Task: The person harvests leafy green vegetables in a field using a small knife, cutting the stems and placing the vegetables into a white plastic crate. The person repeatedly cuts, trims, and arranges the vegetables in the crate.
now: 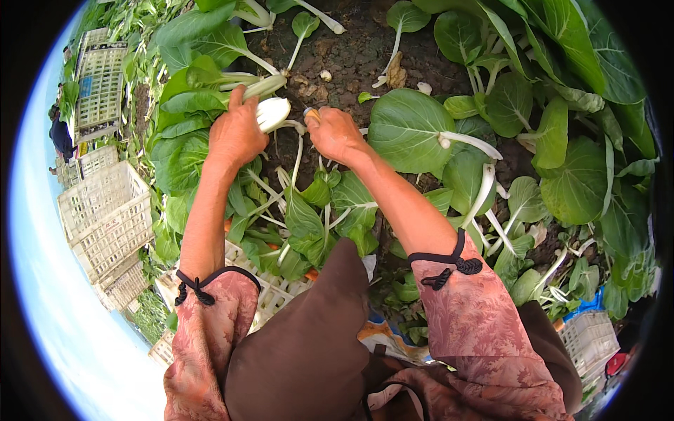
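My left hand [237, 131] is closed around a head of bok choy. Its pale trimmed base [274, 114] points toward my right hand, and broad green leaves [181, 139] spread out to the left. Another whitish stalk base [268, 86] lies against the fingers of that hand. My right hand [334, 136] grips a hand tool by its yellowish handle [313, 113], with a bit of metal showing at the end. The tool's blade, if any, cannot be made out. A small gap separates the tool from the cut base.
Loose leaves [410, 129] litter the brown soil [353, 63]. Tall bok choy plants [568, 47] stand at the right. A white plastic crate [268, 302] sits by my knee under leaves. Stacked crates [108, 210] and a person [60, 134] are at far left.
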{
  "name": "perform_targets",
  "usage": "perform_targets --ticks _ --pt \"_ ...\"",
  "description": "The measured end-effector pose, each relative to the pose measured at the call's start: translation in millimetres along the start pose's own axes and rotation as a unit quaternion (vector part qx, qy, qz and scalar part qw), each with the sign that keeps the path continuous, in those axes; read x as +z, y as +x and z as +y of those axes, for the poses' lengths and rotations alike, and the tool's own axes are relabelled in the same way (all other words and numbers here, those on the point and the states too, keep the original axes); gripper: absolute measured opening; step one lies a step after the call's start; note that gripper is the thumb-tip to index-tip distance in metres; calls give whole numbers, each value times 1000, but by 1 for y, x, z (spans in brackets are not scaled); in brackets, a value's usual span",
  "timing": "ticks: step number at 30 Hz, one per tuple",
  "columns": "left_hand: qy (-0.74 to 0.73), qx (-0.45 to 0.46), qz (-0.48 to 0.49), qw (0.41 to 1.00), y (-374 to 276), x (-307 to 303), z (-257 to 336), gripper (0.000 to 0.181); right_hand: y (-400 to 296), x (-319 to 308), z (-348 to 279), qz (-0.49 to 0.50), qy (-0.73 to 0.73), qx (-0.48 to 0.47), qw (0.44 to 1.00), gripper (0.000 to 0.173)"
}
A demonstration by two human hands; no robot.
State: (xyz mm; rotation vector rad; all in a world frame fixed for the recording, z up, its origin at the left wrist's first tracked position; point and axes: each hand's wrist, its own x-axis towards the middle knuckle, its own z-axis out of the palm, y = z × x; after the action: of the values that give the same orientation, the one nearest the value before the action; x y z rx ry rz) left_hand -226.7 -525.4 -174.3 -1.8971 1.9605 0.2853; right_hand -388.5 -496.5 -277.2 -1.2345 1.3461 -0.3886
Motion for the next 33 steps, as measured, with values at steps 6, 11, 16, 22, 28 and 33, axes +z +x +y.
perform_targets --ticks 6,11,16,22,28,33 --pt "-53 152 109 981 -56 -23 43 66 -101 -41 47 153 209 27 966 38" --pt "-274 271 80 919 -99 -46 83 69 -168 -116 43 343 80 -168 921 60" --pt "-530 268 -112 796 -117 -61 108 77 -184 -170 21 260 114 -272 919 60" --pt "-690 156 -330 625 -121 -57 121 96 -193 -174 18 292 220 -140 920 31" --pt "-714 133 -367 582 -119 -56 130 101 -173 -157 6 333 212 -145 908 36" --pt "-738 104 -374 552 -109 -46 116 103 -147 -152 4 320 172 -170 916 35"
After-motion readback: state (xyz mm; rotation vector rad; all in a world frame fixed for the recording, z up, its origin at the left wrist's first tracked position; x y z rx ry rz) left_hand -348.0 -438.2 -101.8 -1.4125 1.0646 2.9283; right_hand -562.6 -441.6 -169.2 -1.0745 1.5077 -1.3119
